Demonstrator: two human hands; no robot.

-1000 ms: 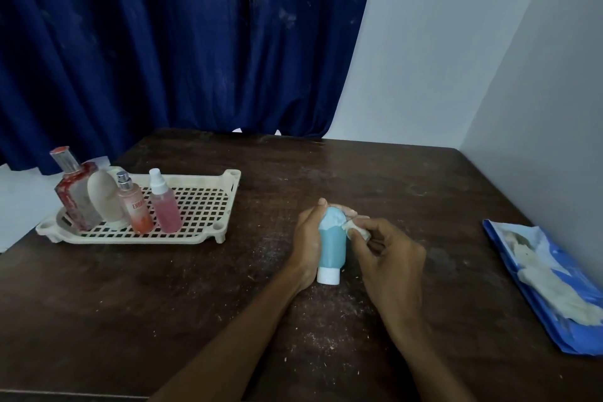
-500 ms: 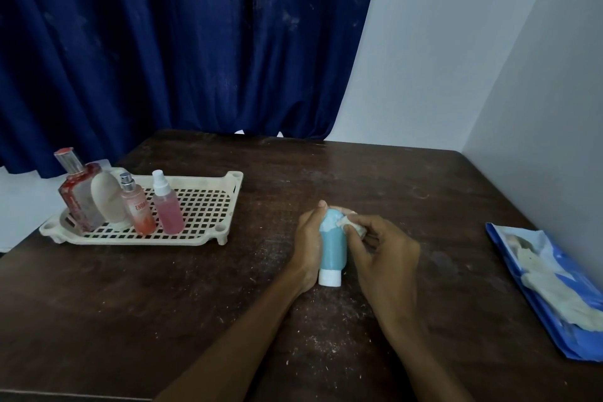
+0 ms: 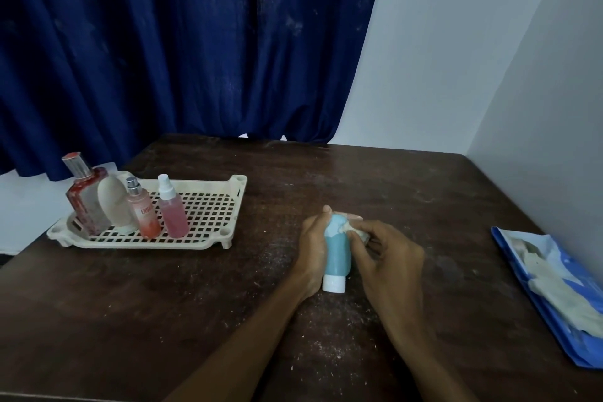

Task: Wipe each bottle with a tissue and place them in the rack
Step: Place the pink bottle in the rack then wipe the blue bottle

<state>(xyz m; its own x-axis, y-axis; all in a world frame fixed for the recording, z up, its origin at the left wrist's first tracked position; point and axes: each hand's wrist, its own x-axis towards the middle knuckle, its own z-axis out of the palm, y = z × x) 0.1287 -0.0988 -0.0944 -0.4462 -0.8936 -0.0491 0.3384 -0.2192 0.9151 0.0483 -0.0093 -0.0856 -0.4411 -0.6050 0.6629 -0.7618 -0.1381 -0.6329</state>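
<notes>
1. Head view: left hand (image 3: 312, 251) has its grip curled round the blue bottle (image 3: 337, 253), which stands cap-down at mid worktop (image 3: 163, 303).
2. Right hand (image 3: 388, 258): grip pinching the tissue (image 3: 350, 229) against the bottle's upper end.
3. Rack (image 3: 239, 192) stands well apart to the left, four bottles (image 3: 173, 209) standing in it.
4. Judgement: wiping is under way, and racking this bottle is left. No other loose bottle seen.

Dim indoor light, soft faint shadows, slight overall softness, wide-angle bending at edges, no glare
</notes>
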